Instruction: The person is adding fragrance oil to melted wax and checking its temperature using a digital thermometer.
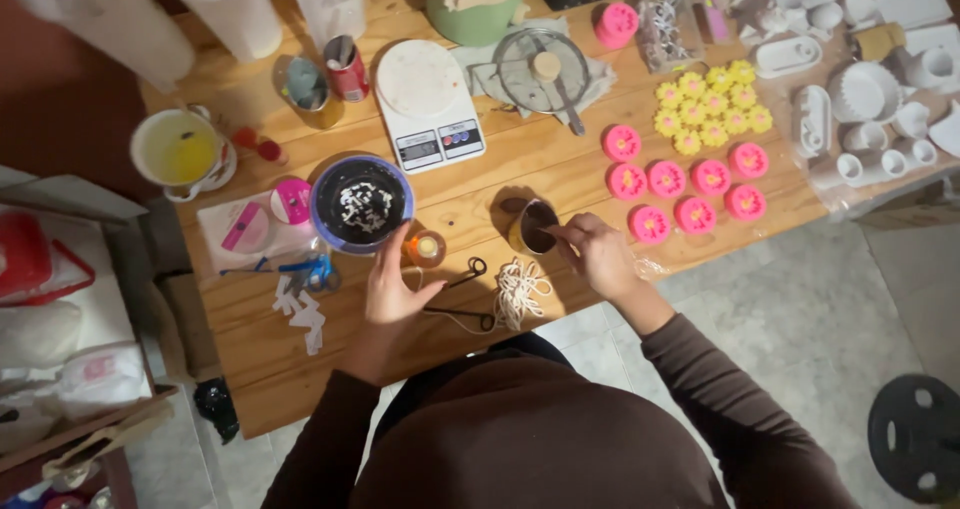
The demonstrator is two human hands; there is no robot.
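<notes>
Wooden worktop (560, 169) over a grey tile floor, pretty crowded with candle-making bits, so I'll place everything off the white kitchen scale (428, 104) near the back. Straight toward the person from the scale is a small dark tin (532, 226), and the right hand (600, 254) is at its rim with fingers pinched together on what looks like a wick or thin stick poking into it; too small to say which. The left hand (392, 287) is nearer the person and left of the scale, mostly open and relaxed, fingertips up against the purple bowl (361, 203) of dark stuff with white flecks, not really gripping anything. Between the two hands sit a little orange-lit jar (426, 248), black scissors (462, 291) and a bundle of white wick string (522, 289). Right of the scale are rows of pink flower candles (690, 184). My read: this is the wick-setting step on that tin, and the next bit needs the wick centred and held upright.
</notes>
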